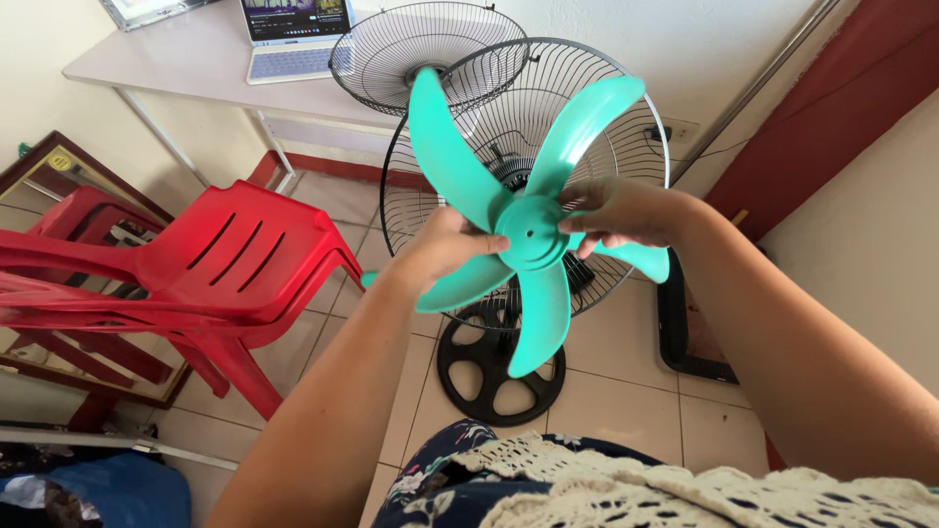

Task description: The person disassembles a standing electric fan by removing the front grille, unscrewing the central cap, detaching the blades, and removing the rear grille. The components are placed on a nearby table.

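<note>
Both hands hold a turquoise fan blade (533, 230) up in front of the person, its hub facing the camera and its five blades spreading outward. The left hand (445, 244) grips it from the left side, thumb lying on the front near the hub and fingers wrapped behind. The right hand (621, 210) grasps it from the right, fingers curled over the base of the right-hand blades. Just behind the fan blade stands the fan, its rear wire guard (626, 137) upright on a round black base (469, 367) on the tiled floor. A second wire guard (411, 49) leans on the white surface (186, 59), beside a laptop (293, 39). Stacked red plastic chairs (215, 264) stand to the left, well apart from the hands.
</note>
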